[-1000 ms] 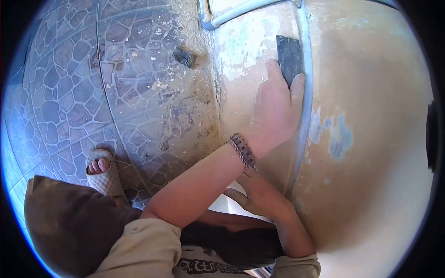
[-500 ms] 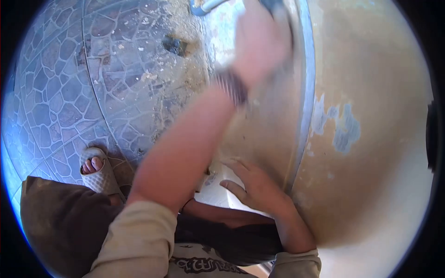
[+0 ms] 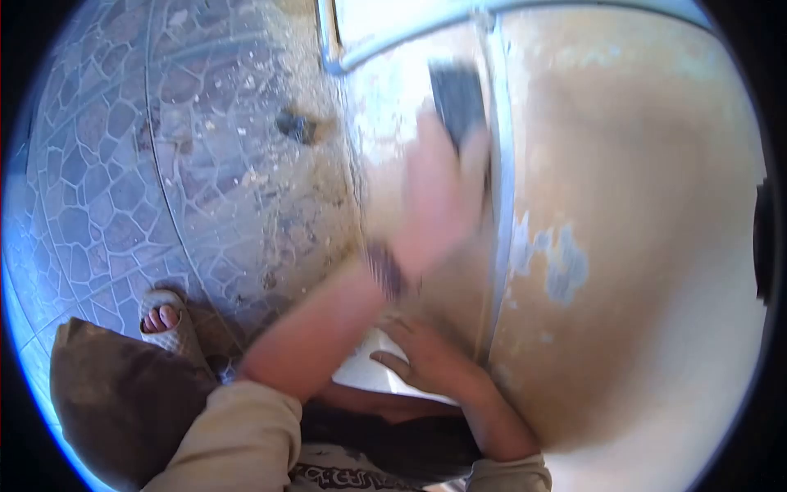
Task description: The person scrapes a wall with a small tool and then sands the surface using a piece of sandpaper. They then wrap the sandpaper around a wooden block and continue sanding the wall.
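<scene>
Blurred by motion, my left hand (image 3: 438, 184) grips a dark flat rectangular tool (image 3: 457, 98), which lies against the pale wall strip left of the blue-grey raised edge. A dark striped band circles that wrist. My right hand (image 3: 430, 357) rests lower down on the tan wall surface (image 3: 451, 283), its fingers and thumb spread and nothing seen in it. The raised edge (image 3: 502, 164) runs from top to bottom beside both hands.
A stone-patterned floor (image 3: 98, 189) with debris spreads along the left. A dark lump (image 3: 295, 127) sits near the wall base. Patches of flaked paint (image 3: 566, 266) mark the right wall. My sandalled foot (image 3: 164, 320) is at the lower left, and a blue-grey frame (image 3: 393, 45) crosses the top.
My left hand has moved down and slightly left, and the dark tool now shows clearly. The view has shifted, bringing more of the blue-grey frame in at the top.
</scene>
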A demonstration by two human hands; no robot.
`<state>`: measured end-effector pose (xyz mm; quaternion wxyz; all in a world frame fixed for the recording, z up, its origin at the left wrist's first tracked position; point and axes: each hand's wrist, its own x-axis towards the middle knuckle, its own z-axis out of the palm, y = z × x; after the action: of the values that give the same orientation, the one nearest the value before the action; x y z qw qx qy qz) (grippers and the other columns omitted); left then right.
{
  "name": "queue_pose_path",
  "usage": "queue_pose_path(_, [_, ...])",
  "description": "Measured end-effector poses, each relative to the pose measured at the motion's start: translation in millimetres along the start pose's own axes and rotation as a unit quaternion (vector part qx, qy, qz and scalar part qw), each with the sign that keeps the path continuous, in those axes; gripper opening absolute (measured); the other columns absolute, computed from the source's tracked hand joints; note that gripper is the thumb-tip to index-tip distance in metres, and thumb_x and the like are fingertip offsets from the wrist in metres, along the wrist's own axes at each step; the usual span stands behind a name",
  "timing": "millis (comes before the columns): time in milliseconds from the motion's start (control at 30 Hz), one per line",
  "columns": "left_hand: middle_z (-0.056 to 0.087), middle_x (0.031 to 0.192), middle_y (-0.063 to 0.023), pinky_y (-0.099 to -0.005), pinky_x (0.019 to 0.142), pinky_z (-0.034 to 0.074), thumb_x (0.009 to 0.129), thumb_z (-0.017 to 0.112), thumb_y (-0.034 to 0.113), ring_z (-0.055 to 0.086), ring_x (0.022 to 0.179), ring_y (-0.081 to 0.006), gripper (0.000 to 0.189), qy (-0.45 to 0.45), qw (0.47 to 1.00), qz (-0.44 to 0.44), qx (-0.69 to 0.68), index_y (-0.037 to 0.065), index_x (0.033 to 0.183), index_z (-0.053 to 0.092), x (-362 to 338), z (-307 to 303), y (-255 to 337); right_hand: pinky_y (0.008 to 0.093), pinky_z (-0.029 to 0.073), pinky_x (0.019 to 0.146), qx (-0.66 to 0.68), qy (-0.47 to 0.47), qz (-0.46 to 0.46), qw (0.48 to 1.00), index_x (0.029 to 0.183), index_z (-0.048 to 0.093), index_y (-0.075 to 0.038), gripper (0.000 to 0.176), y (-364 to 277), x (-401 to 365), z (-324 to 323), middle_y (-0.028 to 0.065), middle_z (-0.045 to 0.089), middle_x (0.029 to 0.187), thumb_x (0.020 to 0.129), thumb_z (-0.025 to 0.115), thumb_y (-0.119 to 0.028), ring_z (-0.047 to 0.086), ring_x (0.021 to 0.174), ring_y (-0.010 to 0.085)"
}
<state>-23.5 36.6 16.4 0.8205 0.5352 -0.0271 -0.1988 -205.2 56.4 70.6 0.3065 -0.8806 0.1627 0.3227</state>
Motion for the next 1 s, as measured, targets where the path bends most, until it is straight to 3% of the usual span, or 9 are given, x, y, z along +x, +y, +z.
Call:
queue_pose_path(100, [0.062, 0.081, -0.0320, -0.0504, 0.067, 0.050, 0.094, 0.055, 0.021, 0.063, 0.078, -0.0493, 0.038, 0.014, 0.999, 0.044, 0.002, -0.008, 0.115, 0.043, -11, 5, -5, 0.0463, 0.046, 0.089, 0.020, 0.021, -0.019, 0.999, 0.120, 0.057, -0.002, 0.038, -1, 6, -6, 0.0242, 0.059, 0.112, 0.090, 0.064, -0.023, 0.057, 0.103, 0.0426])
queue_pose_path(233, [0.062, 0.074, -0.0292, -0.0492, 0.064, 0.051, 0.094, 0.055, 0.025, 0.064, 0.081, -0.0480, 0.033, -0.044, 0.997, -0.053, 0.028, -0.005, 0.102, 0.043, 61, -14, 14, 0.0461, 0.046, 0.090, -0.016, -0.002, 0.029, 0.999, 0.123, 0.056, -0.003, 0.039, 3, -5, 7, 0.0249, 0.059, 0.113, 0.091, 0.063, -0.024, 0.057, 0.104, 0.0424])
queue_pose_path(367, [0.063, 0.081, -0.0310, -0.0495, 0.067, 0.051, 0.094, 0.056, 0.026, 0.064, 0.083, -0.0482, 0.036, 0.013, 0.999, 0.026, 0.028, -0.006, 0.103, 0.044, -3, 1, -1, 0.0458, 0.046, 0.091, 0.000, -0.028, -0.003, 1.000, 0.125, 0.056, -0.004, 0.040, 8, 1, 5, 0.0251, 0.059, 0.115, 0.091, 0.063, -0.024, 0.057, 0.105, 0.0423])
queue_pose_path(500, [0.062, 0.085, -0.0334, -0.0505, 0.068, 0.050, 0.092, 0.057, 0.029, 0.062, 0.081, -0.0502, 0.041, -0.028, 0.999, -0.018, 0.039, -0.007, 0.105, 0.044, 36, -9, 2, 0.0463, 0.047, 0.090, 0.017, 0.020, 0.000, 1.000, 0.125, 0.055, -0.004, 0.040, 1, 5, -2, 0.0248, 0.059, 0.116, 0.092, 0.063, -0.025, 0.057, 0.104, 0.0432])
queue_pose_path(567, [0.062, 0.084, -0.0342, -0.0514, 0.068, 0.050, 0.092, 0.058, 0.030, 0.062, 0.080, -0.0505, 0.042, -0.058, 0.997, -0.015, 0.041, -0.008, 0.103, 0.044, 69, -17, 9, 0.0457, 0.045, 0.096, 0.006, -0.040, 0.053, 0.998, 0.131, 0.052, -0.003, 0.048, 8, -2, 6, 0.0272, 0.055, 0.125, 0.093, 0.062, -0.030, 0.054, 0.113, 0.0455])
queue_pose_path(700, [0.061, 0.083, -0.0344, -0.0522, 0.067, 0.049, 0.093, 0.055, 0.031, 0.061, 0.078, -0.0498, 0.043, -0.065, 0.994, 0.017, 0.085, -0.007, 0.107, 0.042, 12, -13, -3, 0.0454, 0.045, 0.097, 0.002, -0.068, 0.053, 0.996, 0.133, 0.050, -0.005, 0.049, 1, 3, -4, 0.0270, 0.054, 0.126, 0.094, 0.061, -0.032, 0.053, 0.115, 0.0450])
queue_pose_path(833, [0.063, 0.079, -0.0260, -0.0525, 0.063, 0.048, 0.096, 0.054, 0.031, 0.062, 0.073, -0.0447, 0.036, -0.129, 0.955, 0.071, 0.258, 0.001, 0.113, 0.043, 35, -31, 9, 0.0460, 0.043, 0.099, 0.030, -0.033, 0.049, 0.998, 0.134, 0.050, -0.005, 0.049, 3, 4, -4, 0.0267, 0.054, 0.128, 0.094, 0.060, -0.032, 0.052, 0.117, 0.0445])
queue_pose_path(867, [0.063, 0.076, -0.0250, -0.0524, 0.059, 0.047, 0.096, 0.055, 0.041, 0.062, 0.073, -0.0459, 0.039, -0.076, 0.947, 0.155, 0.271, 0.004, 0.105, 0.044, 51, -31, 3, 0.0458, 0.043, 0.100, 0.023, -0.051, 0.063, 0.996, 0.134, 0.050, -0.005, 0.049, 3, 3, -2, 0.0266, 0.054, 0.127, 0.094, 0.060, -0.032, 0.052, 0.117, 0.0443])
queue_pose_path(1000, [0.063, 0.084, -0.0161, -0.0449, 0.070, 0.045, 0.092, 0.060, 0.026, 0.060, 0.077, -0.0362, 0.024, 0.016, 0.894, 0.345, 0.286, 0.004, 0.100, 0.054, 88, -29, 1, 0.0463, 0.045, 0.095, 0.007, -0.053, 0.047, 0.997, 0.128, 0.053, -0.004, 0.044, 4, 4, 0, 0.0248, 0.057, 0.120, 0.092, 0.062, -0.028, 0.055, 0.111, 0.0432])
